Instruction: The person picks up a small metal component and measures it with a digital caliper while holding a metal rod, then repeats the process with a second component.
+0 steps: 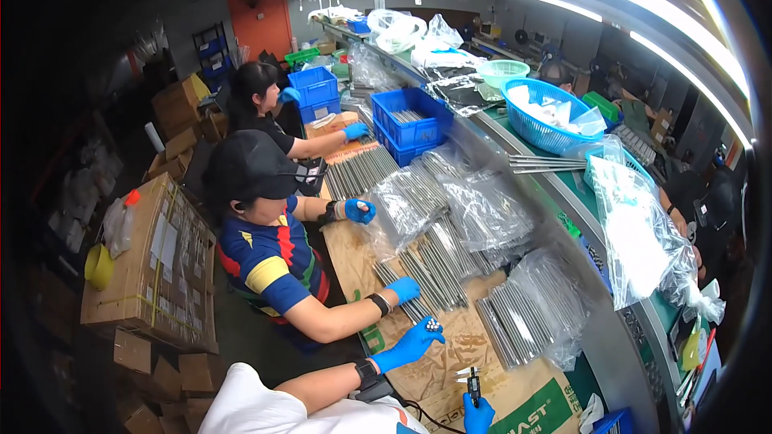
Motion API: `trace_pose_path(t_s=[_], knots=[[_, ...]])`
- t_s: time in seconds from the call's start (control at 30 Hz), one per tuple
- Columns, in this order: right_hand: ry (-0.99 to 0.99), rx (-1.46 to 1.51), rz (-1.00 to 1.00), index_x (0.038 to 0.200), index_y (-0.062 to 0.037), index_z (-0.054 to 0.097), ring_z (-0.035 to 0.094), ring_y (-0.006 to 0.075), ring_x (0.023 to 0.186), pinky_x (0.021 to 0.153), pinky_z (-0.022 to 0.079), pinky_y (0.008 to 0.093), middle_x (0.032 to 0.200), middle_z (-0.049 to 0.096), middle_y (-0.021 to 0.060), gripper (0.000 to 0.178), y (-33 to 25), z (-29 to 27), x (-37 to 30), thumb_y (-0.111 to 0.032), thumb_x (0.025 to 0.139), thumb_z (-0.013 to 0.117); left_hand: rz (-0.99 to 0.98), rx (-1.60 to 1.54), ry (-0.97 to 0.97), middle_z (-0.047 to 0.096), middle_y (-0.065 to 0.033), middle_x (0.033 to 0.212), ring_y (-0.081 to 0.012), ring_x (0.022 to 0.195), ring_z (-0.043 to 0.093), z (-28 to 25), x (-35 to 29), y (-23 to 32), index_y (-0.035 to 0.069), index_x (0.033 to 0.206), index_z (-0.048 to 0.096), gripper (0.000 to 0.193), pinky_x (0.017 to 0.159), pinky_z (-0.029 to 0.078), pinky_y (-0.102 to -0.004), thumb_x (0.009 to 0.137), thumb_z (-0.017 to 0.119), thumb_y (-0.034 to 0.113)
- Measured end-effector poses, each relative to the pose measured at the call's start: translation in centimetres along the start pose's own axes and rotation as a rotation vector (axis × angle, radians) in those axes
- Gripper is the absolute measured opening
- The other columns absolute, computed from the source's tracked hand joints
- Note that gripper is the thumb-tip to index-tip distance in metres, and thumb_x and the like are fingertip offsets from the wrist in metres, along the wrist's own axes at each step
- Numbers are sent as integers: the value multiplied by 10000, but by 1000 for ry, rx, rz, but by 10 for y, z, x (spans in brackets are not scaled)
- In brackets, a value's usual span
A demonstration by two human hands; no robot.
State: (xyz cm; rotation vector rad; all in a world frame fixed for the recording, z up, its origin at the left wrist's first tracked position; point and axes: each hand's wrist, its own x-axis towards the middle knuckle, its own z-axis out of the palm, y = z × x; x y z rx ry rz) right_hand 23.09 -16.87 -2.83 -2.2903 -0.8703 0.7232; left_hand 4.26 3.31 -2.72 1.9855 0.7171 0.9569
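My left hand (408, 346), in a blue glove, is closed around several metal rods (433, 325). Only their shiny round ends show; how long they are is hidden. Lower down, my right hand (479, 415), also blue-gloved, grips a black digital caliper (474, 386) upright, its metal jaws pointing up and left. Beyond the caliper, a row of metal rods (515, 328) lies partly inside clear plastic wrap. Between my hands is the brown cardboard (458, 350) that covers the bench. A co-worker's gloved hand (404, 290) rests on rods just past my left hand.
Plastic-wrapped rods (490, 209) and blue crates (410, 120) stand farther up the bench. Two co-workers sit along its left side. A conveyor edge (595, 305) bounds the right, with a blue basket (551, 116) and plastic bags (635, 233) on it. A boxed pallet (153, 265) stands left.
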Motion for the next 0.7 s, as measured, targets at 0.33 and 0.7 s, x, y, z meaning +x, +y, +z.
trace_pose_path(t_s=[0.33,0.7], knots=[[-6,80,-109,770,-11,640,607,309,602,552,440,412,651,600,195,392,-8,3,1,-402,768,676,14,-89,26,500,-126,1031,-318,1014,501,-16,-13,-15,70,880,649,331,884,418,-349,702,444,-118],[-15,-14,-263,882,-37,666,631,319,670,610,479,410,714,622,216,382,5,9,21,-412,825,622,37,13,-69,487,-135,1023,-305,1016,492,-19,-15,-5,45,914,646,318,889,402,-362,720,451,-114]])
